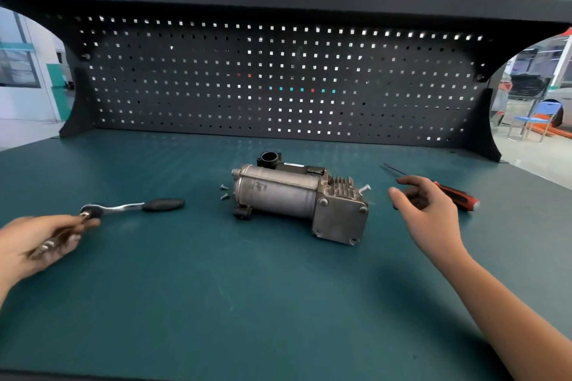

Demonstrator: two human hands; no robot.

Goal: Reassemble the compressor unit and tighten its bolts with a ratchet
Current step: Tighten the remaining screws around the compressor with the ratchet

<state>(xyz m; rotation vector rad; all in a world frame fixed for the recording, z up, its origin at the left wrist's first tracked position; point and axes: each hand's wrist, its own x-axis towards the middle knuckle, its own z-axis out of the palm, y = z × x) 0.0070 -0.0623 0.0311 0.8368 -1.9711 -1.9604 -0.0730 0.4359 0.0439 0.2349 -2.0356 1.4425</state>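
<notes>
The grey metal compressor unit [291, 195] lies on its side in the middle of the green bench mat [247, 303], its square end plate facing me. A bolt [365, 188] sticks out at its right top corner. Two loose bolts [224, 191] lie just left of it. The ratchet [136, 206], chrome with a black handle, lies on the mat to the left. My left hand [37, 241] holds a blurred metal socket bar [51, 243] whose tip sits by the ratchet head. My right hand [424, 210] hovers right of the compressor, fingers loosely curled, holding nothing.
A red and black screwdriver [458, 196] lies on the mat under and behind my right hand. A dark pegboard back panel [278, 80] with a shelf above closes off the far side of the bench. A blue chair [538, 117] stands beyond the bench's right end.
</notes>
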